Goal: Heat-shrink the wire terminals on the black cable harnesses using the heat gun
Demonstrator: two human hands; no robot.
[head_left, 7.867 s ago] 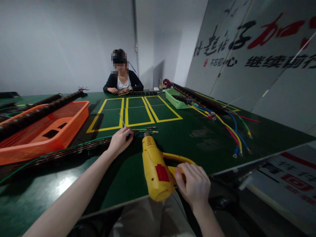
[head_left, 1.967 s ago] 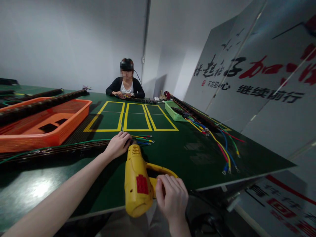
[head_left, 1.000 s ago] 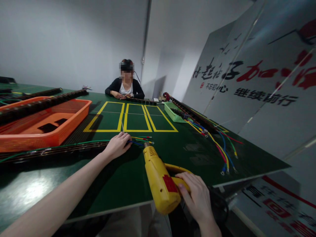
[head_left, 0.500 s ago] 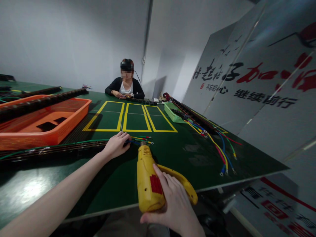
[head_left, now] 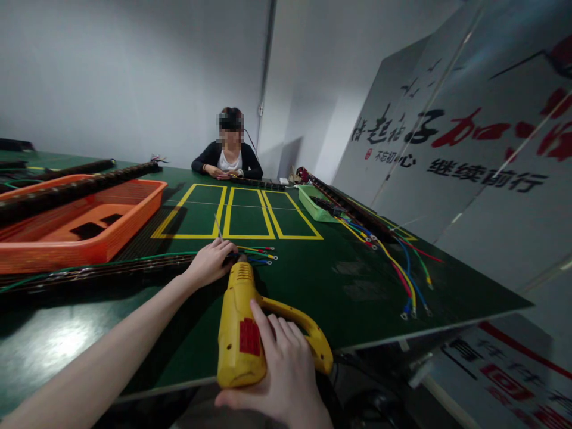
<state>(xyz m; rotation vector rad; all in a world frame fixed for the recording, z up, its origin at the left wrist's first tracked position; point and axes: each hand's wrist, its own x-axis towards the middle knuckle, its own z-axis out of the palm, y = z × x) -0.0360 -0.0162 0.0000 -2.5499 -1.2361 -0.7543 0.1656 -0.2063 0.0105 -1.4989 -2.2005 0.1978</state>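
My right hand is wrapped around a yellow heat gun with a red panel on its body. The gun's nozzle is close beside my left fingers, over the wires. My left hand is closed on a wire bundle lying along the table. Coloured wires with ring terminals stick out to the right of those fingers. From above the hand rises a thin pale strip, perhaps a cable-tie tail. My left fingertips partly hide the grip.
An orange basket stands left, with a long dark harness across it. At right are a green basket and another harness with loose coloured leads. Yellow tape frames mark the green table. A person sits opposite.
My right hand has moved the heat gun to the left, bringing its nozzle nearer my left fingers. The blue wire ends now show to the right of the nozzle. My left hand stays put.
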